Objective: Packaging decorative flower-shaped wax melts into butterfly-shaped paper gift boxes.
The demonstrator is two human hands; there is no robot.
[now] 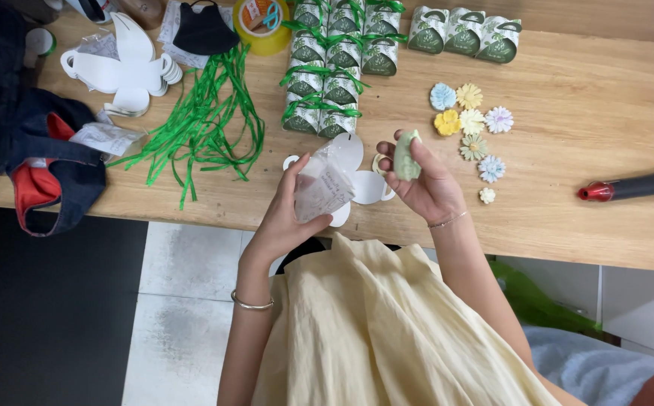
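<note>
Your left hand (pixel 291 207) holds a small clear plastic pouch (pixel 322 189) just above the near edge of the table (pixel 582 113), your fingers closed around its lower left side. The pouch runs lengthwise from lower left to upper right, and its far end points toward the middle of the table. It hangs over a flat white card cut-out (pixel 357 162) with rounded lobes that lies on the table beneath both hands.

Your right hand (pixel 424 180) is raised just beside the pouch, palm turned toward you, its fingers pinched on a small pale green piece (pixel 406 156). That piece stands nearly upright, its long axis running away from you and its narrower tip pointing toward the far side of the table.

To the right of that hand lies a cluster of paper flowers (pixel 471 120) in blue, yellow and white, and farther right a dark glue gun with a red tip (pixel 633 186). Beyond your hands stand rows of small green-ribboned boxes (pixel 330 68), with loose green ribbon strips (pixel 206 120) to their left.
</note>
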